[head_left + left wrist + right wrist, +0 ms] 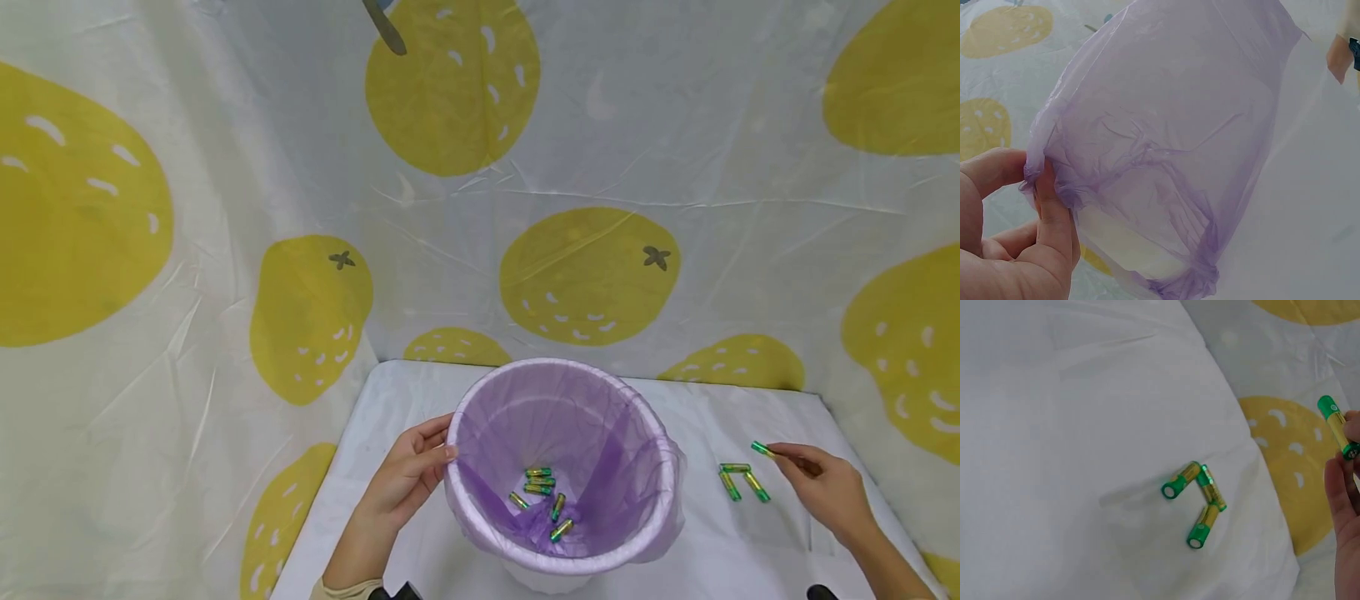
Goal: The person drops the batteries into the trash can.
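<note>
A bench (397,396) carried the things, covered in a smooth white cloth (1085,456) with faint creases toward its right edge. Its back edge ran nearly straight between two corners; the front edge was out of view. The white bin (551,578), lined in purple, stood between the left and right edges. Nearer the right edge lay three green-and-gold batteries: a crosswise battery (735,468) roughly parallel to the back edge, a left-hand battery (730,487) and a right-hand battery (757,487) pointing frontward from its ends.
</note>
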### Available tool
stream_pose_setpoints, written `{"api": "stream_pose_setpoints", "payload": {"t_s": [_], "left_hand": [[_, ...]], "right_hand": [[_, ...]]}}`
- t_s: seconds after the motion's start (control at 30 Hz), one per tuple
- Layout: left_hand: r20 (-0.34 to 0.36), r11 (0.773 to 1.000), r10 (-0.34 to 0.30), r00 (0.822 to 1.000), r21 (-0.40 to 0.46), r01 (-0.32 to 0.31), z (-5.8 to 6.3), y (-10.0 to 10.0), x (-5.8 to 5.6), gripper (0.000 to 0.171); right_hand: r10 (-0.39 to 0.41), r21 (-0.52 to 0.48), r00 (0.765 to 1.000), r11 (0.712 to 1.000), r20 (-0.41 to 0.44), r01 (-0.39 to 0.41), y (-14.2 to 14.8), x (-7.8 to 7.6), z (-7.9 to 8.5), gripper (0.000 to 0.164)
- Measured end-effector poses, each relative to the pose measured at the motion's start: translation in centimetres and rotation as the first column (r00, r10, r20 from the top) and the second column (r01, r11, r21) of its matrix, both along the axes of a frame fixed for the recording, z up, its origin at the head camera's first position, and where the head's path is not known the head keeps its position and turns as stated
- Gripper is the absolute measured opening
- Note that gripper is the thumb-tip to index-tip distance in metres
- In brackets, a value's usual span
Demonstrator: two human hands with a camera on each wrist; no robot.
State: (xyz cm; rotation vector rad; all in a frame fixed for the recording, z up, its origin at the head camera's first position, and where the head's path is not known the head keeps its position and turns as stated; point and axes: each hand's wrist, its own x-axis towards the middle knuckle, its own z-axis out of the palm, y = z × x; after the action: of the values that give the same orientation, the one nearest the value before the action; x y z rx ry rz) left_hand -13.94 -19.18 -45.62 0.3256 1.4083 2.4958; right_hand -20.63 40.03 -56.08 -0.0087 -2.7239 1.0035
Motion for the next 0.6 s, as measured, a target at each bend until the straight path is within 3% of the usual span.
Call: {"api": "stream_pose_setpoints", "payload": {"t_s": [0.6], "left_hand": [[0.002,1.000,-0.003,1.000,-0.002,0.003,0.1,0.0,0.0,0.057]], "right_hand": [[0.166,0.008,0.977,0.986,-0.134,-0.166,-2.7,-1.2,5.6,0.017]]}}
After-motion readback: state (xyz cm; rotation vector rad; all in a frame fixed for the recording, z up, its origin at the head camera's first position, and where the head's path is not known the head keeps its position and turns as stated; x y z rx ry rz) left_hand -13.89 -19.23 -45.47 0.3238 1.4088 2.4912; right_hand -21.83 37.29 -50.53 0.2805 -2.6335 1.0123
